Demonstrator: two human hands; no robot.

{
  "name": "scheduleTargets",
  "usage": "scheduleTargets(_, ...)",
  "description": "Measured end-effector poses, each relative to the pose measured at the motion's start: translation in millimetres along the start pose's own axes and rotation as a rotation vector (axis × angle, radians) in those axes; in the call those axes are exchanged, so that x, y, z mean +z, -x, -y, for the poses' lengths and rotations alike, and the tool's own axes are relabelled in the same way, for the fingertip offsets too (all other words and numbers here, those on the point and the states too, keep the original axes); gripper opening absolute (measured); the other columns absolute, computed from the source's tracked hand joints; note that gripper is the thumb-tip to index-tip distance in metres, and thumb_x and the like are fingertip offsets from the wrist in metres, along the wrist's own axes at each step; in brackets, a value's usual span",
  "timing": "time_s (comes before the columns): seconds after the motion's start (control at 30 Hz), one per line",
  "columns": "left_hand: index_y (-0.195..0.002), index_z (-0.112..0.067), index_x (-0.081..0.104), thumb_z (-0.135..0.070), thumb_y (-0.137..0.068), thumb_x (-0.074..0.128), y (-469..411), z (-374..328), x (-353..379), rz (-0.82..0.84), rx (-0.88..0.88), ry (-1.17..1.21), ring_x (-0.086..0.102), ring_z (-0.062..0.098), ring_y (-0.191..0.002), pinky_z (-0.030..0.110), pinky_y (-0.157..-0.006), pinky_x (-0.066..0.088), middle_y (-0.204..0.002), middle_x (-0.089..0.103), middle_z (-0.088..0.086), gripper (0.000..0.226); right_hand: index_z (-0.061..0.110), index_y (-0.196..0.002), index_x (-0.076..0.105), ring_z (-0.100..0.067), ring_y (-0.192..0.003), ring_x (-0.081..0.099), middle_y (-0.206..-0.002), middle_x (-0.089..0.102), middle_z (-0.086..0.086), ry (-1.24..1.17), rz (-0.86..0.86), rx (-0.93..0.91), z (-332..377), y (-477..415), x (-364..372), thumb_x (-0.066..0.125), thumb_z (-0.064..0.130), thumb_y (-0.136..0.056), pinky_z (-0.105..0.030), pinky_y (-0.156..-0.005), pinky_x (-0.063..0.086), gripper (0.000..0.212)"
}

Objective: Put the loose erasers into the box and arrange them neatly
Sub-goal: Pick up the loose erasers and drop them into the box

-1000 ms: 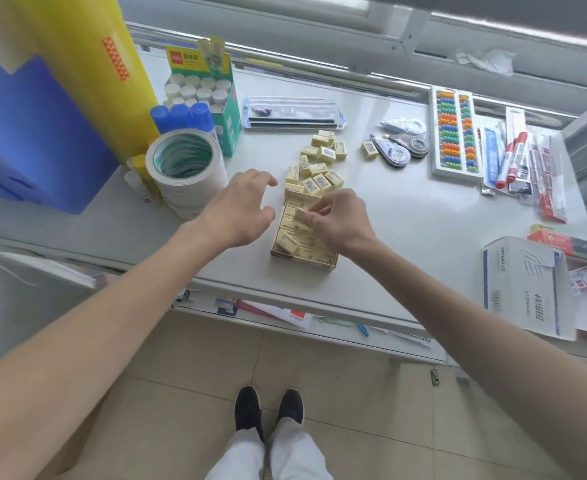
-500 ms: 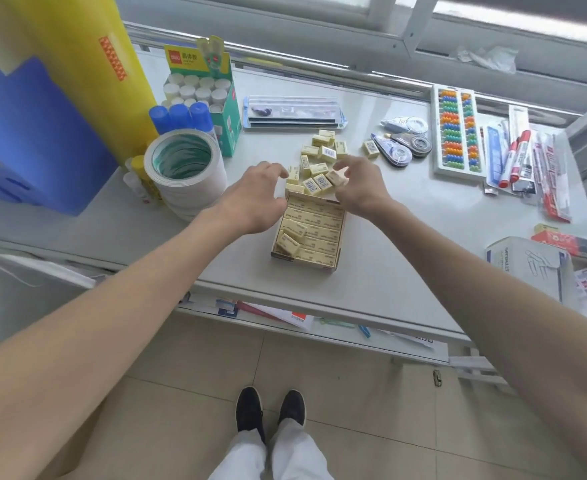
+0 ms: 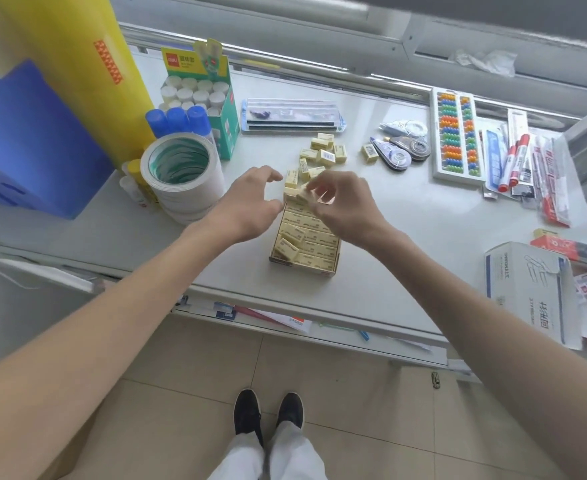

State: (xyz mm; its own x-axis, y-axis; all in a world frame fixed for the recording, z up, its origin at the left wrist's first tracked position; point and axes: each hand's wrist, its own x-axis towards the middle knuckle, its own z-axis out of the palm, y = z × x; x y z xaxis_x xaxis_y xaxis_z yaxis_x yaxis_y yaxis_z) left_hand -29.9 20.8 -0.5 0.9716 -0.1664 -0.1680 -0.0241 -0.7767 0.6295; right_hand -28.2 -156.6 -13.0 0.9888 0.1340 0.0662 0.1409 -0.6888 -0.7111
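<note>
A brown cardboard box sits near the table's front edge, filled with rows of pale yellow erasers; two lie askew at its left. Several loose erasers are scattered just beyond the box, and one eraser lies apart to the right. My right hand hovers over the box's far end, fingertips pinching an eraser. My left hand is beside the box's far left corner, fingers spread and curled, holding nothing.
A stack of tape rolls and a green box of glue sticks stand to the left. Correction tapes, an abacus, markers and a white carton lie to the right. A clear ruler set lies behind.
My right hand went from the box out to the loose pile, picked up an eraser and has come back over the box's far end. My left hand moved slightly toward the box.
</note>
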Motion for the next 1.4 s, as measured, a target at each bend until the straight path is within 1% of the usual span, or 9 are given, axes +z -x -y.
scheduleTargets(0.2, -0.135, -0.016, 0.046, -0.010, -0.088, 0.054, 21, 16, 6, 0.030, -0.015, -0.017, 0.042, 0.019, -0.129, 0.026, -0.103, 0.029, -0.141, 0.045, 0.004, 0.048, 0.012, -0.102, 0.072, -0.011, -0.077, 0.061, -0.088, 0.067, -0.002, 0.045, 0.256, 0.062, 4, 10, 2, 0.071, 0.019, -0.084, -0.019, -0.061, 0.048, 0.019)
scheduleTargets(0.3, -0.136, -0.015, 0.046, -0.009, -0.088, 0.053, 21, 16, 4, 0.028, -0.013, -0.019, 0.041, 0.019, -0.129, 0.028, -0.105, 0.029, -0.141, 0.044, 0.005, 0.049, 0.010, -0.102, 0.073, -0.011, -0.078, 0.064, -0.091, 0.070, -0.004, 0.023, 0.145, 0.070, 4, -2, -7, 0.061, 0.006, -0.084, -0.012, -0.061, 0.051, 0.022)
scheduleTargets(0.47, -0.140, -0.017, 0.042, -0.012, -0.089, 0.053, 4, 6, 1, 0.014, 0.010, -0.040, 0.039, 0.019, -0.132, 0.032, -0.108, 0.030, -0.145, 0.042, 0.002, 0.052, 0.007, -0.113, 0.067, -0.019, -0.097, 0.059, -0.109, 0.066, -0.012, 0.156, -0.155, 0.219, -23, -46, -30, 0.054, 0.000, -0.082, -0.027, -0.079, 0.046, 0.034)
scheduleTargets(0.6, -0.142, -0.020, 0.039, -0.013, -0.088, 0.053, -14, -6, 2, 0.004, 0.044, -0.086, 0.037, 0.019, -0.134, 0.037, -0.108, 0.034, -0.147, 0.040, 0.001, 0.056, 0.002, -0.127, 0.049, -0.036, -0.125, 0.037, -0.133, 0.040, -0.019, 0.451, 0.035, 0.300, -45, -64, -33, 0.049, 0.003, -0.084, -0.041, -0.096, 0.038, 0.043)
scheduleTargets(0.77, -0.143, -0.020, 0.038, -0.015, -0.088, 0.053, -29, -16, 9, 0.002, 0.048, -0.100, 0.035, 0.018, -0.135, 0.039, -0.108, 0.035, -0.148, 0.038, 0.000, 0.057, -0.004, -0.124, 0.047, -0.039, -0.125, 0.036, -0.137, 0.033, -0.021, 0.589, 0.021, 0.278, -56, -65, -21, 0.048, 0.008, -0.092, -0.043, -0.097, 0.039, 0.034)
scheduleTargets(1.03, -0.140, -0.019, 0.042, -0.013, -0.088, 0.051, -24, -11, 10, -0.063, 0.094, -0.108, 0.039, 0.017, -0.132, 0.037, -0.106, 0.037, -0.146, 0.040, -0.001, 0.053, 0.003, -0.111, 0.056, -0.034, -0.116, 0.049, -0.122, 0.054, -0.019, 0.423, -0.149, 0.254, -70, -68, -21, 0.055, 0.011, -0.094, -0.039, -0.086, 0.043, 0.019)
scheduleTargets(1.17, -0.140, -0.021, 0.042, -0.013, -0.091, 0.049, -15, -3, 7, -0.110, 0.106, -0.131, 0.039, 0.016, -0.131, 0.035, -0.102, 0.035, -0.146, 0.041, -0.003, 0.050, 0.005, -0.112, 0.061, -0.029, -0.105, 0.058, -0.112, 0.062, -0.016, 0.258, -0.218, 0.230, -66, -59, -23, 0.060, 0.009, -0.088, -0.035, -0.084, 0.050, 0.024)
scheduleTargets(1.27, -0.139, -0.022, 0.042, -0.015, -0.091, 0.049, -7, 5, 5, -0.095, 0.102, -0.113, 0.040, 0.017, -0.131, 0.039, -0.107, 0.036, -0.145, 0.041, -0.004, 0.049, 0.006, -0.109, 0.067, -0.019, -0.088, 0.062, -0.097, 0.068, -0.011, 0.162, -0.243, 0.122, -46, -38, -21, 0.062, 0.010, -0.087, -0.027, -0.077, 0.051, 0.023)
scheduleTargets(1.4, -0.139, -0.021, 0.043, -0.016, -0.091, 0.051, 9, 14, 5, -0.080, 0.088, -0.103, 0.040, 0.018, -0.131, 0.039, -0.108, 0.035, -0.144, 0.042, -0.003, 0.049, 0.007, -0.096, 0.073, -0.018, -0.080, 0.065, -0.091, 0.069, -0.006, 0.033, -0.120, -0.093, -18, -5, -13, 0.067, 0.010, -0.084, -0.032, -0.074, 0.056, 0.014)
